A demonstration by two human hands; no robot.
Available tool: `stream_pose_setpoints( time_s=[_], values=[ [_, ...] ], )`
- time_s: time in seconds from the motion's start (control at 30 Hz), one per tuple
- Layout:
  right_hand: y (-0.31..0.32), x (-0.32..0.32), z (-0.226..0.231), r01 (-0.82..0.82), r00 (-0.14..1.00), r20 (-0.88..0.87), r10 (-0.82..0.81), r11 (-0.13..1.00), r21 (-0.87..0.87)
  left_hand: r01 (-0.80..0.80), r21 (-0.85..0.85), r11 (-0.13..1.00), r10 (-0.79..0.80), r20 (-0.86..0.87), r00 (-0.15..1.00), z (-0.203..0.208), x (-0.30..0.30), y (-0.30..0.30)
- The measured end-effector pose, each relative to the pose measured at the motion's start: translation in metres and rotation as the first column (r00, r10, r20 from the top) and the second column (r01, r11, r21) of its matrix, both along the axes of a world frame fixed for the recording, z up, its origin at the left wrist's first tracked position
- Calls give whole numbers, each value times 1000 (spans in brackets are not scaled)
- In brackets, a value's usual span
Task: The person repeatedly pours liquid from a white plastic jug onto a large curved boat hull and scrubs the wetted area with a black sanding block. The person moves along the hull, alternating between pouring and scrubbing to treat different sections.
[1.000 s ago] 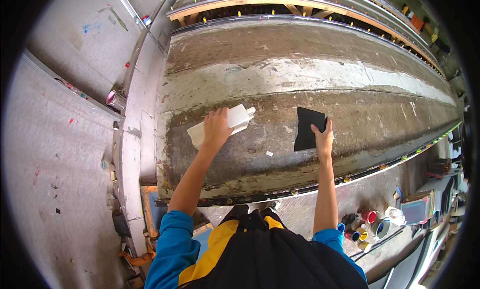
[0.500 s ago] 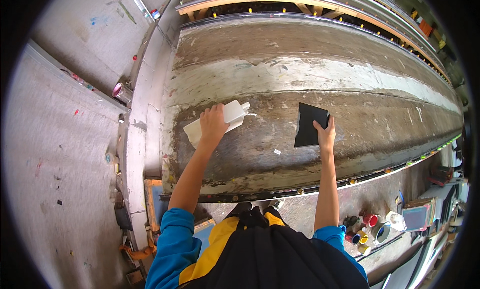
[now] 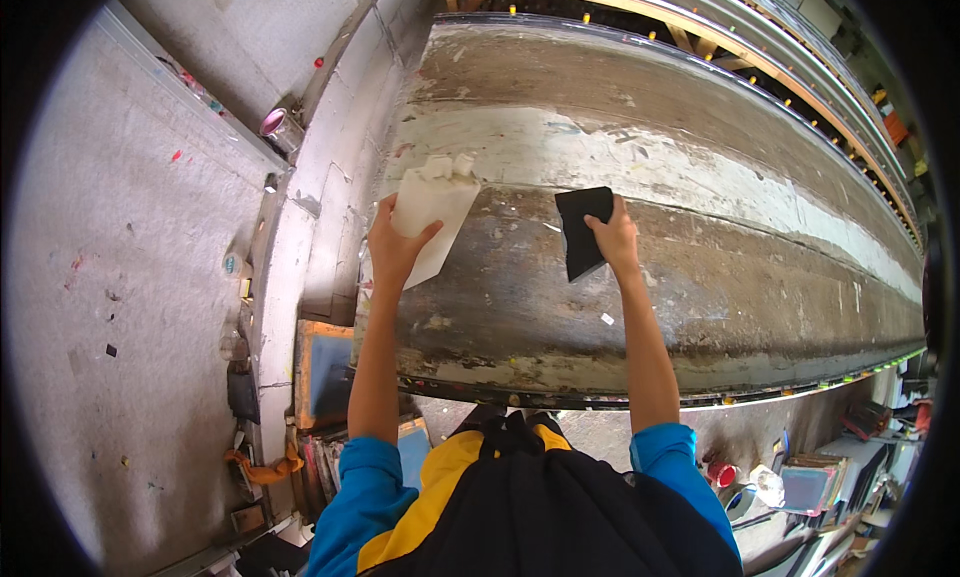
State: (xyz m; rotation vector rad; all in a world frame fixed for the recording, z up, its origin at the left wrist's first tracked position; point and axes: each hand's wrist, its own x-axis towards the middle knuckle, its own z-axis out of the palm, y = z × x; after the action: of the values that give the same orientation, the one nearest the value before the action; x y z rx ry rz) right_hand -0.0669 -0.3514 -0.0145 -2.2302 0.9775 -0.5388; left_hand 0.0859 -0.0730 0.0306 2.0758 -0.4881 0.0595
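Sheet (image 3: pixel 577 225) jutting left from right grip (image 3: pixel 618 241), pale piece (image 3: pixel 432 201) in left grip (image 3: pixel 394 249)

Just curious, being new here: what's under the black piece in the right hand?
Below the black piece, held in the right hand, the worn brown tabletop shows around its edges. The patch directly behind it is covered, so I can't tell whether anything lies there.

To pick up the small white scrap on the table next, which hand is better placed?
Probably the right hand: the white scrap lies nearer to it, just left of the forearm. It holds a black piece, but the left hand, farther off, holds a pale piece too.
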Motion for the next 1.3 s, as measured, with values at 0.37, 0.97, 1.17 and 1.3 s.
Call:
stream_pose_setpoints(
  time_s=[0.37,0.97,1.17,1.3],
  values=[
    [62,57,-24,-131,775,-599,-201,876,-465,-202,-447,872,204,-44,978,-4,20,56],
    [-57,-10,-31,259,963,-110,-247,959,116,-190,-419,888,177,-70,982,-22,31,68],
    [-14,28,2,-46,973,-230,21,993,-105,-181,-482,857,170,-66,983,-36,27,67],
    [85,100,13,-506,862,9,507,861,-59,-212,-481,850,167,-135,977,-31,23,65]
  ],
)
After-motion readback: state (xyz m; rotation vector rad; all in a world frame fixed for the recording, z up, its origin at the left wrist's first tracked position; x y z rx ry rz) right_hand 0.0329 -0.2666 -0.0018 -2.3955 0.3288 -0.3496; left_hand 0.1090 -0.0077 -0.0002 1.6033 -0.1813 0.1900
